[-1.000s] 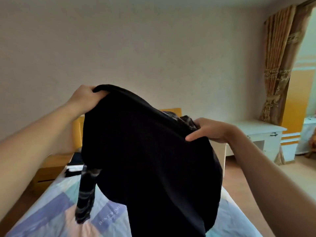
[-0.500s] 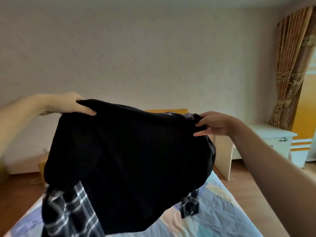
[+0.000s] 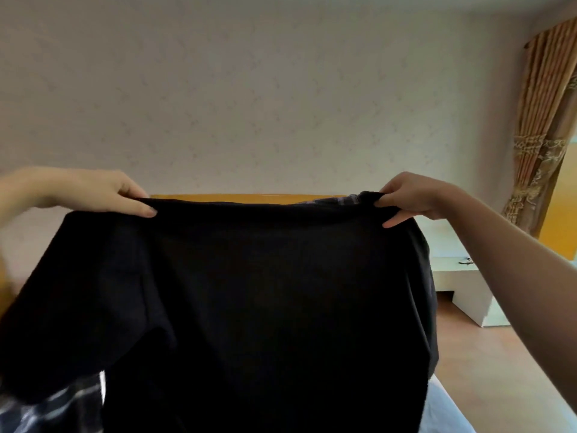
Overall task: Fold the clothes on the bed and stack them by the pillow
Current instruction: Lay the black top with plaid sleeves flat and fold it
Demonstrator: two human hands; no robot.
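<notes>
A plain pale wall [image 3: 281, 98] fills most of the room ahead, with a strip of yellow wooden headboard [image 3: 249, 197] showing just above the cloth. Held up in front of it is a black garment [image 3: 265, 307], spread wide in the air and hiding nearly all of the bed; only a pale corner of bedding [image 3: 443, 410] shows at the lower right. The left hand [image 3: 103, 192] has its grip closed over the top edge at one end, thumb laid along the front. The right hand [image 3: 412, 198] pinches the other end, where a bit of plaid lining [image 3: 340, 201] peeks out. More plaid fabric [image 3: 53, 407] hangs at the lower left. Off to the right stands a low white counter [image 3: 462, 285] on a wooden floor [image 3: 487, 364], and a gold patterned curtain [image 3: 543, 129] hangs at the far right.
</notes>
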